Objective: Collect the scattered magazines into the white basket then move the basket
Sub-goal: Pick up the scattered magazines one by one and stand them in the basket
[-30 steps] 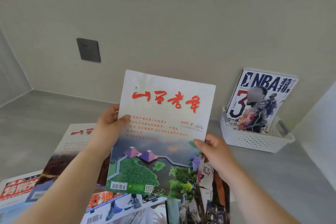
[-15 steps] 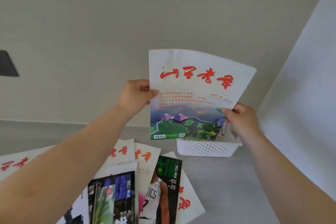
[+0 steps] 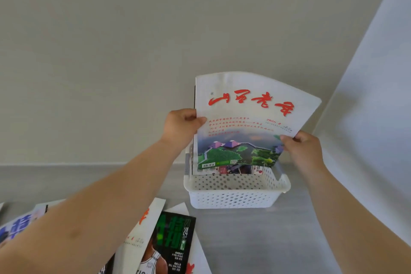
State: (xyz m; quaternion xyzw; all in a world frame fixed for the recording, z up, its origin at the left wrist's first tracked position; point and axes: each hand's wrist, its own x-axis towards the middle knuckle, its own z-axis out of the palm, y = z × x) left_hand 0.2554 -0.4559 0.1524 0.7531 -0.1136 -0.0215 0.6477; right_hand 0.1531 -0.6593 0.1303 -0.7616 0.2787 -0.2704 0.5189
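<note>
Grey surface, loose magazines near white basket

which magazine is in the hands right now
The white red-titled landscape magazine, gripped by the left hand and right hand; the dark green basketball magazine lies flat.

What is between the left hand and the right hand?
Head view: the red-titled magazine, gripped at its edges by the left hand and the right hand.
</note>
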